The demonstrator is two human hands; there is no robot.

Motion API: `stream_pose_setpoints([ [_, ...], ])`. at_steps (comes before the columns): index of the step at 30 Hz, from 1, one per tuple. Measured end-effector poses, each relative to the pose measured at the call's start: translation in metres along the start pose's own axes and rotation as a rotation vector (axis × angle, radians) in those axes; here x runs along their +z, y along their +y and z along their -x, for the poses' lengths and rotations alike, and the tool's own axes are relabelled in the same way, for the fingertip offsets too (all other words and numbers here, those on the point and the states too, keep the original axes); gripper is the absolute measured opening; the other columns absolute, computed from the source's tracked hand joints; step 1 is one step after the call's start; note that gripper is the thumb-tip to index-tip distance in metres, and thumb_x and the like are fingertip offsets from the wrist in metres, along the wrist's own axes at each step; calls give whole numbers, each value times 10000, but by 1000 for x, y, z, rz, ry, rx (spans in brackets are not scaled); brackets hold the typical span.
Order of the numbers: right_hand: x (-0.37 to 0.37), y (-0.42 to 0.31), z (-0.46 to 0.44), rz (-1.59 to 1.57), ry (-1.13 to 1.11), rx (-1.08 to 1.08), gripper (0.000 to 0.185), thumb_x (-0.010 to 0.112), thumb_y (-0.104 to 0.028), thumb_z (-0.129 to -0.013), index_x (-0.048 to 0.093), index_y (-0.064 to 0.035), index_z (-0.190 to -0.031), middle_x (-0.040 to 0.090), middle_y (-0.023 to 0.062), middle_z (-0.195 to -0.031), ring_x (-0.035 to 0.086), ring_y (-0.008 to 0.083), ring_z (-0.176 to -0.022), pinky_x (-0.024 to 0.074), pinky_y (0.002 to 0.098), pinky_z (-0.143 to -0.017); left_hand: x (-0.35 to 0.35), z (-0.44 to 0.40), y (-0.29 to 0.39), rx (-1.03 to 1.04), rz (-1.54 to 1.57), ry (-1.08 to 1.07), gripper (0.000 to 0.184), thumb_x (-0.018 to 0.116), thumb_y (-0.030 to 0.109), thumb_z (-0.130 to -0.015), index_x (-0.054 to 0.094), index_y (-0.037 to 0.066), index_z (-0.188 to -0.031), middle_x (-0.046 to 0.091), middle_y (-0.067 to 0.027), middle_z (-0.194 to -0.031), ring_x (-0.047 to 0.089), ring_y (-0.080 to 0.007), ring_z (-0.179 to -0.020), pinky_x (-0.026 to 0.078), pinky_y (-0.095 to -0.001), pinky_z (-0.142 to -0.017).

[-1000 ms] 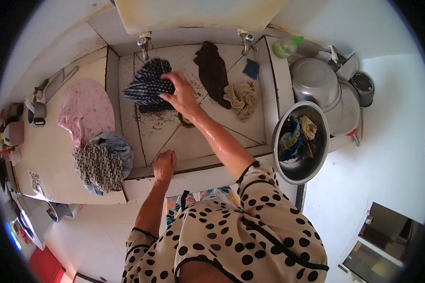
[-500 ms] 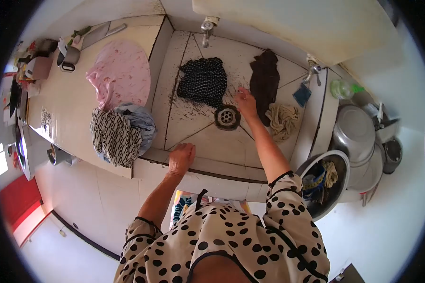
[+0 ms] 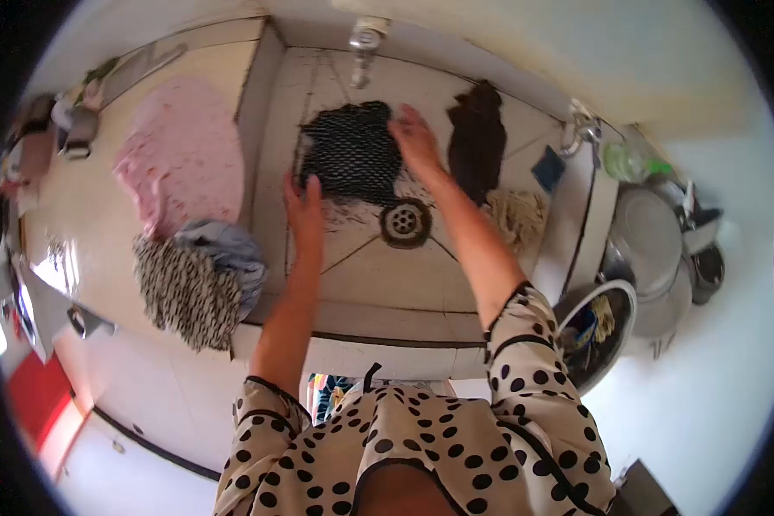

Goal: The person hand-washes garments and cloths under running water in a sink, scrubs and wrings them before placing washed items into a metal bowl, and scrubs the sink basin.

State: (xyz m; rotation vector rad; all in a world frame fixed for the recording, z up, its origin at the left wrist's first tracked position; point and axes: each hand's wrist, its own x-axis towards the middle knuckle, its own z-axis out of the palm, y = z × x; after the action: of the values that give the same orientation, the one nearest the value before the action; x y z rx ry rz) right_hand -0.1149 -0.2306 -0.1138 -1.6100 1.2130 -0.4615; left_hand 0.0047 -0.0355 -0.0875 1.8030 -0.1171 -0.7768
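Note:
A black cloth with small white marks [image 3: 350, 148] lies spread on the tiled sink floor [image 3: 361, 271]. At its lower left edge is my left hand [image 3: 304, 211], open, thumb and fingers apart. My right hand [image 3: 415, 142] is beside the cloth's upper right edge, fingers stretched out and somewhat blurred. Whether either hand touches the cloth I cannot tell. Just below the cloth sits the round metal drain [image 3: 405, 223]. To the right lie a dark brown cloth [image 3: 476, 138] and a crumpled beige cloth [image 3: 516, 215].
A tap [image 3: 367, 47] juts over the sink from the back wall; another tap [image 3: 585, 125] stands at the right. Left, the counter holds a pink cloth [image 3: 185, 146] and a patterned bundle [image 3: 185, 288]. A bucket [image 3: 632, 322] and metal pots [image 3: 645, 228] stand right.
My left hand has moved from the sink's front edge up to the black cloth. My right hand has shifted up and left toward that cloth. The view has shifted slightly.

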Motion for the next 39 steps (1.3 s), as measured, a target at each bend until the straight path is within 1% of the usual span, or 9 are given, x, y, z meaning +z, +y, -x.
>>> stream_pose_setpoints([
  [4, 37, -4, 8, 248, -65, -22, 841, 598, -575, -819, 309, -96, -1446, 355, 244, -1433, 335, 393, -1327, 267, 473, -1090, 28, -36, 11, -215, 4, -117, 751, 578, 549, -855, 349, 96, -1408, 429, -165, -1337, 520, -280, -1099, 527, -393, -741],
  [9, 40, -5, 51, -382, -179, 421, 857, 644, -547, -809, 334, -25, -1414, 470, 170, -1329, 518, 298, -1170, 402, 408, -1004, 46, -11, 38, -410, 147, -85, 643, 608, 427, -844, 398, 106, -1360, 463, -165, -1308, 519, -264, -1123, 496, -363, -816],
  [15, -10, -19, 107, -1110, -198, 589, 728, 642, -475, -830, 421, 7, -1329, 550, 161, -1228, 604, 285, -1047, 535, 371, -847, 63, 35, 39, -255, 277, -292, 468, 639, 343, -834, 496, 75, -1189, 551, -65, -1088, 559, -175, -956, 485, -322, -793],
  [21, -83, -18, 124, -1638, 21, 436, 482, 514, -348, -929, 507, 17, -1245, 602, 188, -1149, 639, 300, -983, 574, 387, -777, 80, 77, 90, 172, 83, -649, 502, 622, 369, -890, 490, 85, -1283, 546, -78, -1065, 568, -130, -886, 493, -304, -654],
  [25, -167, 4, 98, -1410, 181, 265, 476, 455, -332, -952, 494, 16, -1275, 599, 183, -1173, 633, 289, -1008, 546, 427, -853, 55, 74, 52, 441, -143, -621, 394, 614, 255, -912, 537, 70, -1251, 569, -75, -1046, 582, -142, -825, 491, -292, -641],
  [27, -207, 21, 83, -1170, 258, 290, 525, 500, -353, -930, 464, 4, -1312, 542, 203, -1262, 563, 306, -1134, 490, 460, -930, 23, 87, 36, 360, -203, -593, 287, 613, 162, -903, 590, 61, -1171, 583, -60, -958, 567, -144, -769, 482, -288, -638],
  [34, -247, 95, 93, 371, 619, 407, 866, 691, -413, -756, 304, -32, -1430, 371, 241, -1421, 344, 399, -1316, 263, 492, -1097, -103, 128, -44, 382, -847, -548, 201, 596, 141, -880, 615, 70, -1067, 603, -118, -878, 611, -253, -795, 490, -368, -691],
  [36, -216, 113, 120, 388, 707, 406, 826, 770, -332, -656, 431, -51, -1355, 514, 240, -1288, 467, 391, -1219, 346, 429, -1048, -94, 132, -39, 473, -850, -452, 199, 581, 172, -886, 618, 82, -1059, 611, -130, -900, 611, -301, -830, 495, -405, -727],
  [39, -177, 141, 151, 574, 596, 479, 836, 780, -297, -640, 432, -14, -1346, 532, 235, -1269, 494, 379, -1191, 375, 428, -1027, -91, 138, -54, 563, -909, -494, 209, 554, 215, -897, 609, 100, -1062, 617, -138, -945, 606, -343, -880, 505, -441, -755],
])
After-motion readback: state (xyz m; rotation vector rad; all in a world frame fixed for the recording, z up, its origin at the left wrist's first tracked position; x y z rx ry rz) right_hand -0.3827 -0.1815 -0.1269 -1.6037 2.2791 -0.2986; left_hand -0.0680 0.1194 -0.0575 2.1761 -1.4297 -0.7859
